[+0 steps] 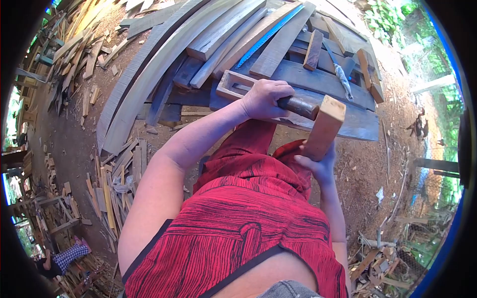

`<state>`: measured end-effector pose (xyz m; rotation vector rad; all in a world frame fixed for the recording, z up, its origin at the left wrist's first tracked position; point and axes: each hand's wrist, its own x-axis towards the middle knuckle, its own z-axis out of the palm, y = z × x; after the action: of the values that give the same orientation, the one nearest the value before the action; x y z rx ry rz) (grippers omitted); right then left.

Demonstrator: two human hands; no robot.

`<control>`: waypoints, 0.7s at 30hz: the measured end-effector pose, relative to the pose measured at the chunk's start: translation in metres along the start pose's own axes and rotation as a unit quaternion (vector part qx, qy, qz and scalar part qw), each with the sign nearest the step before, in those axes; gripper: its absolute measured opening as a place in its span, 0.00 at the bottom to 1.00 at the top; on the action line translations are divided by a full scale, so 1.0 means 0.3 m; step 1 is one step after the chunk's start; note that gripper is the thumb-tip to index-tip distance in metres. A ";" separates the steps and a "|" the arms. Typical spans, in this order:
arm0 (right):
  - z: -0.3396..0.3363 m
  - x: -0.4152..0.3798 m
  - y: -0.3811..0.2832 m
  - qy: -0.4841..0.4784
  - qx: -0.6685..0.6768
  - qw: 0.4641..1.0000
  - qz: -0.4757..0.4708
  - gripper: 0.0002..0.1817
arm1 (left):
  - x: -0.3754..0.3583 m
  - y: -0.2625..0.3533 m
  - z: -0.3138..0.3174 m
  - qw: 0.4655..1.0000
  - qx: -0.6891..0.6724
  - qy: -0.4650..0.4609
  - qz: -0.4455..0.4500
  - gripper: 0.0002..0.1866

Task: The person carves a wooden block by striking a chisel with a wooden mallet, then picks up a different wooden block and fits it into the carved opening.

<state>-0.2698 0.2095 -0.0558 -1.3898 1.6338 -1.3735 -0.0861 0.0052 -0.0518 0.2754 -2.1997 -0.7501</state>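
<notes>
My left hand [268, 99] is closed around a short dark cylinder [299, 106], whose far end points at a wooden block [327, 124]. That hand overlaps the end of a pale slotted wooden piece [229, 85] lying at the near edge of the planks. My right hand [320, 160] grips the lower part of the block from beneath, thumb on its near side, and holds it tilted upright over my lap. The block's squared top end stands right beside the cylinder's end. I cannot tell what tool the cylinder belongs to.
Boards and planks [328, 79] lie stacked in front of me, with a blue saw blade [271, 36] and a tool with a wrapped handle [342, 77] on them. Long curved timbers [149, 69] stand left. Offcuts [112, 188] litter the ground. Another person [64, 258] is at lower left.
</notes>
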 end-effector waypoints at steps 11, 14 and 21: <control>-0.008 0.026 -0.069 0.090 0.011 0.996 -0.021 0.34 | 0.008 0.000 -0.002 1.000 0.011 -0.006 -0.009 0.22; -0.042 0.031 -0.137 0.061 0.019 0.998 -0.016 0.31 | 0.006 -0.005 -0.007 1.000 0.011 -0.008 -0.012 0.23; -0.043 0.045 -0.072 0.160 0.018 0.986 -0.044 0.37 | 0.013 -0.012 0.005 1.000 0.024 -0.007 -0.014 0.23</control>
<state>-0.2780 0.2026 -0.0292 -1.2829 1.7525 -1.7436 -0.0898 0.0012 -0.0523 0.3269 -2.2329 -0.7163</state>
